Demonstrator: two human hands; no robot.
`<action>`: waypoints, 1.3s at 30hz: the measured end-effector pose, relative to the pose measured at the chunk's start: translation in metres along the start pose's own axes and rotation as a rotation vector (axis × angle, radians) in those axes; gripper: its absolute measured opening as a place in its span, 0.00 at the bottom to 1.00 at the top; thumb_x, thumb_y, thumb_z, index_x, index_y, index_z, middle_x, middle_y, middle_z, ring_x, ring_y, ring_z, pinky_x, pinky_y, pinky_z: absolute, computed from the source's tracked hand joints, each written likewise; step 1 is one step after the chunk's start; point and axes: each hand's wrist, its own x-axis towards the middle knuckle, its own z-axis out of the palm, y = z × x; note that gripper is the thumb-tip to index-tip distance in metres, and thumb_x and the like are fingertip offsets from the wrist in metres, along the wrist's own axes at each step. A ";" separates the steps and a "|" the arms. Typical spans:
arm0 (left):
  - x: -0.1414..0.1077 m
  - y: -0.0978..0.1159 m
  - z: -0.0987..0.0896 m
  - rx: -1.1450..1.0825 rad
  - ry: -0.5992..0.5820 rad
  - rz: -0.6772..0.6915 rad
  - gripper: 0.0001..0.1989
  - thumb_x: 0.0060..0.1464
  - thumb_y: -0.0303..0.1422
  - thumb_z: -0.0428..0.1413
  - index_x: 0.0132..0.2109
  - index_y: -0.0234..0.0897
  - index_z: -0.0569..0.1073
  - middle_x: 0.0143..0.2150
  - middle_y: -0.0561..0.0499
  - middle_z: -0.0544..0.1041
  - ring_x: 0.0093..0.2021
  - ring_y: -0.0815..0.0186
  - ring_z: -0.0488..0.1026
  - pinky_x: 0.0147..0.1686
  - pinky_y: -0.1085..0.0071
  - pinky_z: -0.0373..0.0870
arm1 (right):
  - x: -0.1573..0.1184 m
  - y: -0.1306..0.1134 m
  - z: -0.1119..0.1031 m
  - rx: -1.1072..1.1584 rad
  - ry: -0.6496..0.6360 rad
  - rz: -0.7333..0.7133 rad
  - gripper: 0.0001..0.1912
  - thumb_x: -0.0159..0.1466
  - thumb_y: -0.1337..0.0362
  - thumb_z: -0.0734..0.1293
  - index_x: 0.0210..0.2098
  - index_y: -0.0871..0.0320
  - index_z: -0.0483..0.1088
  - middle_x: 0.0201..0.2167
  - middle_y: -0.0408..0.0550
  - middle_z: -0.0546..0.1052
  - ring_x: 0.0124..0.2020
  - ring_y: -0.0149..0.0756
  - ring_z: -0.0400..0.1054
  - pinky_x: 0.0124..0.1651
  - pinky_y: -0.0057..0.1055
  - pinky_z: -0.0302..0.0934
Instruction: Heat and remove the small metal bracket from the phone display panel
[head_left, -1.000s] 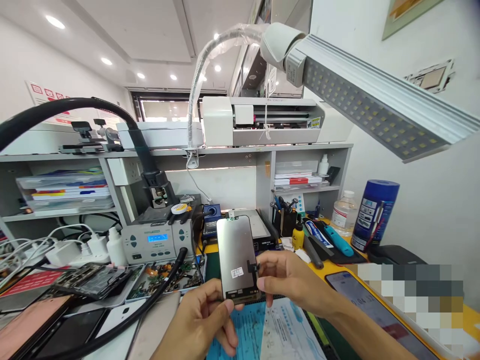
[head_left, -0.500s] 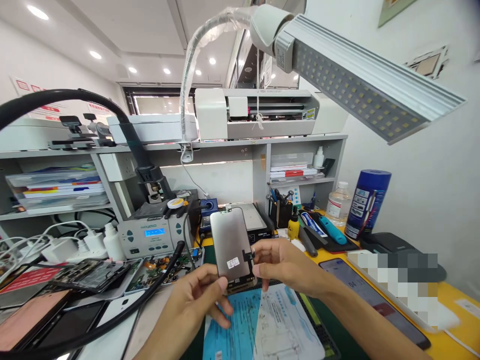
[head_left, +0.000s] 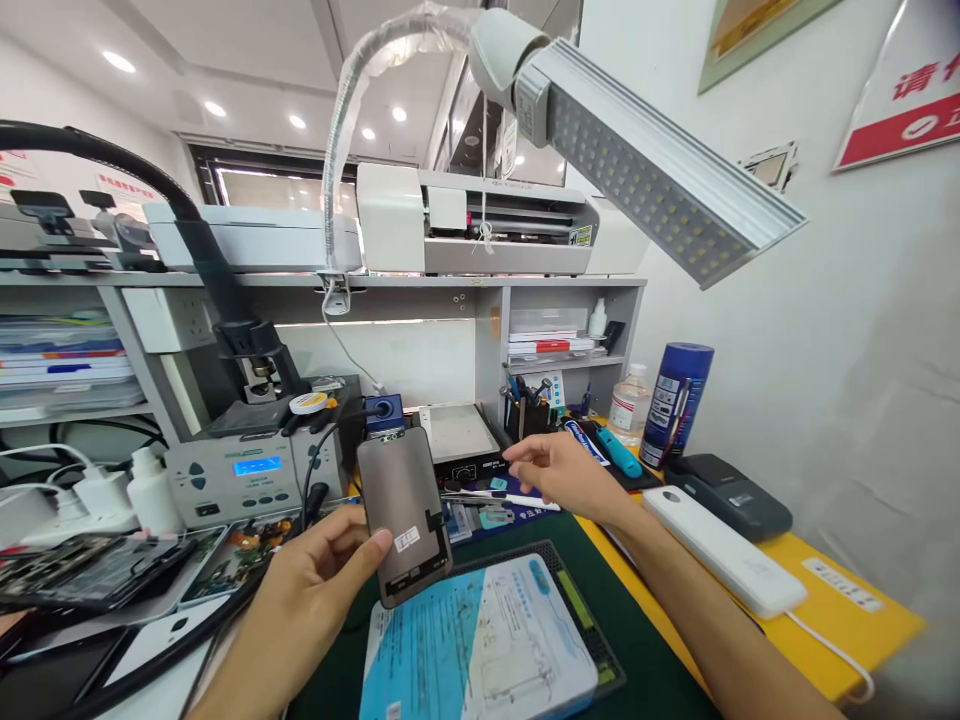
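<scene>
My left hand (head_left: 326, 570) grips a phone screen (head_left: 397, 485) by its lower left edge, thumb on the metal back. The screen stands tilted, showing a small white label and a black flex cable at the lower right. My right hand (head_left: 559, 468) reaches out to the right of the screen with fingers loosely bent and apart, nothing visible in them. Below it lie a white pen-like tool (head_left: 532, 501) and several slim tools on a blue patterned mat (head_left: 495, 519). Under the screen, a blue and white box (head_left: 517, 630) rests on a black tray (head_left: 611, 665).
A rework station (head_left: 247, 470) with a black hose stands left, near phone parts (head_left: 90, 570). A tool holder (head_left: 527, 410), a blue can (head_left: 679, 400), a clear bottle (head_left: 628, 400) and a white power bank-like block (head_left: 724, 550) line the right. A lamp (head_left: 652, 170) hangs overhead.
My right hand has let go of the screen's right edge and moved up and away toward the tools. My left hand now holds the screen alone. The view has turned right.
</scene>
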 end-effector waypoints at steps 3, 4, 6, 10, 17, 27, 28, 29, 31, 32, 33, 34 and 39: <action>0.002 -0.001 0.000 0.079 0.012 0.030 0.23 0.57 0.54 0.59 0.34 0.38 0.70 0.29 0.52 0.67 0.32 0.64 0.67 0.33 0.78 0.67 | 0.004 0.010 0.006 -0.192 -0.002 0.019 0.10 0.61 0.68 0.67 0.42 0.63 0.77 0.33 0.50 0.78 0.34 0.35 0.71 0.33 0.27 0.59; 0.002 -0.002 0.000 0.092 0.010 0.030 0.22 0.57 0.54 0.59 0.34 0.38 0.70 0.30 0.52 0.67 0.33 0.64 0.67 0.33 0.78 0.67 | 0.006 0.012 0.010 -0.250 -0.022 0.027 0.08 0.60 0.69 0.68 0.39 0.63 0.78 0.34 0.51 0.78 0.35 0.36 0.71 0.35 0.28 0.59; 0.002 -0.004 0.000 0.097 -0.010 0.022 0.21 0.59 0.53 0.58 0.36 0.39 0.70 0.32 0.52 0.68 0.34 0.64 0.67 0.35 0.79 0.66 | 0.009 0.018 0.019 -0.350 -0.083 0.049 0.06 0.58 0.71 0.70 0.35 0.63 0.77 0.34 0.52 0.78 0.37 0.37 0.70 0.38 0.30 0.60; 0.003 -0.007 -0.003 0.065 -0.053 0.038 0.19 0.60 0.51 0.58 0.38 0.39 0.70 0.33 0.52 0.68 0.35 0.63 0.66 0.36 0.78 0.65 | 0.017 0.031 0.031 -0.475 -0.171 0.087 0.09 0.60 0.68 0.71 0.40 0.63 0.75 0.37 0.49 0.76 0.39 0.36 0.70 0.46 0.35 0.64; 0.008 -0.007 -0.016 0.102 0.011 0.026 0.22 0.59 0.55 0.57 0.40 0.39 0.72 0.35 0.51 0.73 0.38 0.61 0.69 0.37 0.76 0.63 | 0.021 0.038 0.032 -0.522 -0.221 0.112 0.09 0.62 0.65 0.71 0.41 0.63 0.73 0.39 0.47 0.75 0.39 0.34 0.69 0.47 0.35 0.65; 0.010 -0.007 -0.018 0.015 -0.020 -0.064 0.23 0.58 0.55 0.58 0.39 0.37 0.74 0.35 0.49 0.75 0.41 0.56 0.72 0.39 0.72 0.68 | 0.012 0.025 0.016 -0.422 -0.319 0.098 0.05 0.55 0.70 0.71 0.33 0.62 0.75 0.31 0.44 0.77 0.32 0.32 0.70 0.31 0.24 0.58; 0.011 -0.007 -0.018 0.010 -0.005 -0.063 0.23 0.57 0.55 0.59 0.38 0.37 0.74 0.34 0.49 0.75 0.40 0.56 0.73 0.38 0.72 0.69 | 0.012 0.026 0.015 -0.419 -0.318 0.103 0.06 0.54 0.69 0.71 0.33 0.62 0.75 0.31 0.44 0.78 0.32 0.32 0.70 0.30 0.24 0.57; 0.011 -0.008 -0.018 0.006 0.010 -0.061 0.23 0.56 0.55 0.59 0.37 0.37 0.74 0.33 0.49 0.75 0.39 0.55 0.73 0.37 0.72 0.69 | 0.012 0.027 0.015 -0.420 -0.312 0.111 0.08 0.54 0.67 0.72 0.34 0.61 0.76 0.32 0.45 0.78 0.32 0.33 0.70 0.30 0.24 0.56; 0.012 -0.010 -0.017 -0.004 0.019 -0.067 0.24 0.55 0.56 0.60 0.36 0.37 0.74 0.33 0.48 0.75 0.38 0.55 0.73 0.35 0.72 0.70 | 0.013 0.029 0.017 -0.429 -0.296 0.130 0.15 0.52 0.60 0.75 0.37 0.61 0.76 0.34 0.46 0.78 0.32 0.34 0.70 0.29 0.25 0.55; 0.013 -0.011 -0.017 -0.017 0.014 -0.072 0.24 0.55 0.56 0.60 0.36 0.37 0.74 0.33 0.48 0.74 0.38 0.56 0.72 0.34 0.72 0.70 | 0.013 0.031 0.018 -0.433 -0.289 0.138 0.18 0.51 0.58 0.76 0.38 0.60 0.76 0.34 0.46 0.78 0.33 0.34 0.69 0.29 0.25 0.54; 0.013 -0.012 -0.016 -0.036 -0.001 -0.080 0.24 0.55 0.56 0.61 0.37 0.37 0.74 0.34 0.48 0.75 0.38 0.57 0.72 0.35 0.73 0.70 | 0.013 0.032 0.021 -0.436 -0.285 0.143 0.19 0.50 0.56 0.76 0.37 0.60 0.76 0.34 0.46 0.78 0.32 0.34 0.69 0.29 0.25 0.54; 0.014 -0.013 -0.016 -0.059 -0.022 -0.090 0.24 0.55 0.55 0.61 0.39 0.37 0.75 0.34 0.49 0.75 0.38 0.58 0.73 0.36 0.74 0.70 | 0.013 0.033 0.023 -0.435 -0.282 0.146 0.18 0.50 0.57 0.76 0.36 0.60 0.76 0.33 0.46 0.77 0.31 0.33 0.68 0.28 0.25 0.53; 0.015 -0.015 -0.016 -0.167 -0.091 -0.139 0.25 0.54 0.55 0.62 0.44 0.37 0.75 0.40 0.48 0.77 0.43 0.57 0.74 0.41 0.75 0.71 | 0.016 0.032 0.027 -0.349 -0.311 0.158 0.09 0.51 0.63 0.74 0.30 0.61 0.75 0.26 0.43 0.76 0.27 0.30 0.66 0.26 0.23 0.52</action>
